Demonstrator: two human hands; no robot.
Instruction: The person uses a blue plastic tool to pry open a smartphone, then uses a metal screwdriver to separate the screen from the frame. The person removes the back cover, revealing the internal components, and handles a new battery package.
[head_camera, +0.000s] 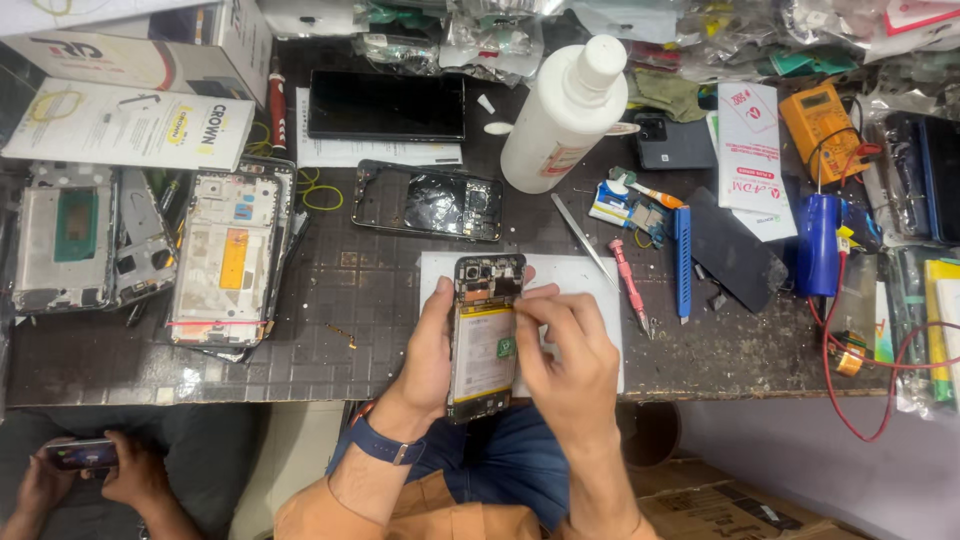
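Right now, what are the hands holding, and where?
The left hand grips an opened phone along its left edge. The right hand's fingers pinch at its right edge, near the top.

We count one opened phone (484, 335) in hand, its back off, held by two hands (left hand (432, 350), right hand (567, 365)). On the bench: one white bottle (562, 115), one dark glass panel (386, 105), three stripped phone frames (the nearest at (228, 255)), one pair of tweezers (583, 240), one yellow multimeter (822, 122), one blue cylinder (818, 245), one pink screwdriver (630, 285).
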